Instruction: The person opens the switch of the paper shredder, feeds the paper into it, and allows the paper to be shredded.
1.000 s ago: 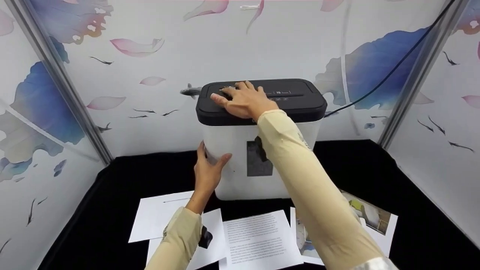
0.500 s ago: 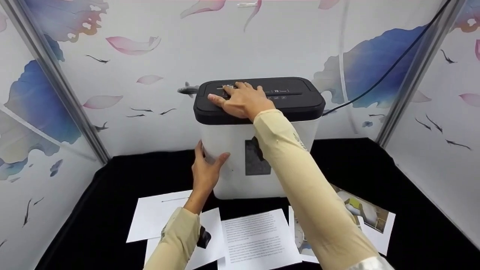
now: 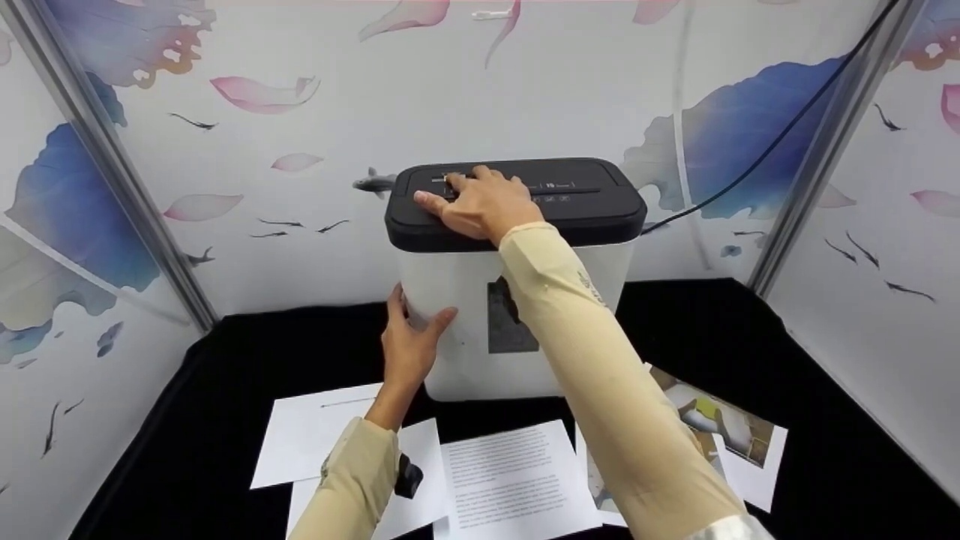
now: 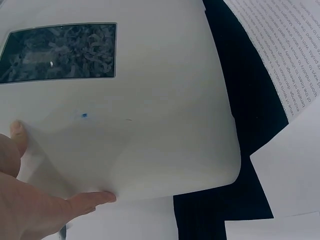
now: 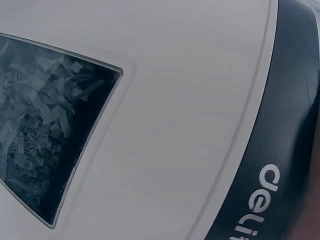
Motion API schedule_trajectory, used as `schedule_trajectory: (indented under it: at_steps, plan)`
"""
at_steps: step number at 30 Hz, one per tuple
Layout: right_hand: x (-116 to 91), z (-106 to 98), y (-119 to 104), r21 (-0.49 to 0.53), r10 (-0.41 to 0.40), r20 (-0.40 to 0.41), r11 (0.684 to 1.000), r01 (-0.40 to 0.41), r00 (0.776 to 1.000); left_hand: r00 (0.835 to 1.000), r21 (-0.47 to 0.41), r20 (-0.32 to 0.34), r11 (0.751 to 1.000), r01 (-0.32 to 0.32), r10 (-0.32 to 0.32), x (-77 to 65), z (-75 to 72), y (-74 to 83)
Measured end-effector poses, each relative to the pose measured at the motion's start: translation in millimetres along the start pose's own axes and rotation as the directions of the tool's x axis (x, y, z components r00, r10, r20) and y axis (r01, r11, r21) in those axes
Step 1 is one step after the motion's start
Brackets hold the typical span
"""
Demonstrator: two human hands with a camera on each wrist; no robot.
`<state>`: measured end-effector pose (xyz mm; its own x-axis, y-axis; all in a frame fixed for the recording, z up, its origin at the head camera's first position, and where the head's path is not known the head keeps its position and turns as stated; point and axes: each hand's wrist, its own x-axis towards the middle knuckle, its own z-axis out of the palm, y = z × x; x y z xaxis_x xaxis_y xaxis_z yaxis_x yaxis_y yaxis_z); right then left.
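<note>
A paper shredder with a white bin and a black lid stands upright in the head view. My right hand lies on the lid's top, fingers spread and palm down, covering part of the slot area. Lower down, my left hand braces the bin's left side, thumb on the front face and fingers along the side; its fingertips are partly hidden. Shredded paper shows through the bin's window in the right wrist view. The left wrist view also has this window, plus my left thumb and fingers against the white wall.
A printed text sheet lies in front of the shredder on black cloth. White sheets are at its left, photo prints at its right. A black cord runs up to the right. Patterned panels enclose the table.
Both hands keep their places on the shredder. The head view has shifted slightly, and the shredder with both arms appears a little farther left in it.
</note>
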<state>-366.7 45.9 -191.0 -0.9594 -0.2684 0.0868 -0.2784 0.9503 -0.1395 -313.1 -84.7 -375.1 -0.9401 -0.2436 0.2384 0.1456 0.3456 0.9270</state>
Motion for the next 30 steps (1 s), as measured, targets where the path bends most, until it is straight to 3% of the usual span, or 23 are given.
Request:
schedule_trajectory:
  at_steps: [8, 20, 30]
  plan:
    - [2.2, -5.2, -6.8, -0.092, 0.029, 0.025, 0.995, -0.026, 0.999, 1.000, 0.030, -0.003, 0.999, 0.029, -0.029, 3.3, 2.9, -1.9]
    - [1.7, -6.0, -12.3, -0.115, 0.075, 0.028, 0.991, -0.071, 0.997, 1.000, 0.032, -0.003, 0.999, 0.020, -0.020, 1.4, 4.4, -1.3]
    - [4.2, 0.1, -7.4, -0.100, 0.015, -0.040, 0.995, -0.019, 0.999, 1.000, 0.038, 0.009, 0.999, 0.020, -0.021, 0.4, 0.5, -3.3]
